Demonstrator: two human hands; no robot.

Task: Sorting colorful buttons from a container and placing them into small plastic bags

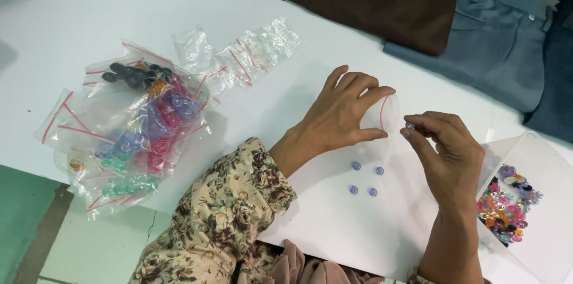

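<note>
Your left hand (340, 118) held the small clear bag (387, 114) open on the worktop (298, 93). Beside the bag, your right hand (444, 149) fingers pinched one purple button (410, 125), ready to drop in.

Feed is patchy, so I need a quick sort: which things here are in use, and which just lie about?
In use: left hand holding small clear bag open; right hand pinching a button at its mouth; four blue buttons on the table; tray of mixed buttons.

Lying about: filled bags, empty bags, folded garments.
</note>
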